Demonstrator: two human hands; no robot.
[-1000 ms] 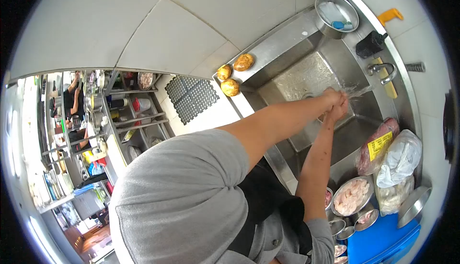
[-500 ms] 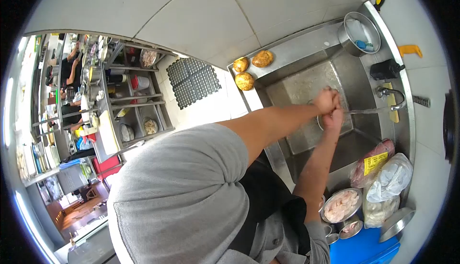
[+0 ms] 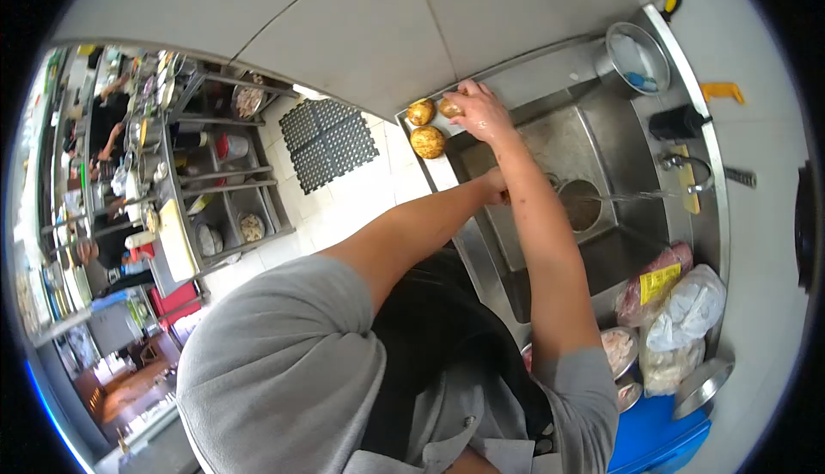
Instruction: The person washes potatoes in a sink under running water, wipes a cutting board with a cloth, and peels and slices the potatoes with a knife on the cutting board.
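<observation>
My right hand (image 3: pixel 483 111) reaches over the far left corner of the sink, with its fingers curled around a yellow-brown potato (image 3: pixel 451 107). Beside that potato, two more potatoes, an upper one (image 3: pixel 420 112) and a lower one (image 3: pixel 427 141), rest on the metal ledge. My left hand (image 3: pixel 496 187) is over the sink's near left part, partly covered by my right forearm; its fingers are hidden. Water runs from the faucet (image 3: pixel 698 173) toward a round metal bowl (image 3: pixel 581 207) in the steel sink (image 3: pixel 550 143).
A metal pot (image 3: pixel 657 74) with a cloth-like blue and white item stands at the sink's far right corner. Bagged meat (image 3: pixel 632 302), a white plastic bag (image 3: pixel 687 306) and a bowl of pale meat (image 3: pixel 617 349) sit at right. A black floor mat (image 3: pixel 328 143) and shelving lie left.
Both hands were together under the running water and have separated. The right hand has moved up and left onto a potato; the left hand has drawn back left.
</observation>
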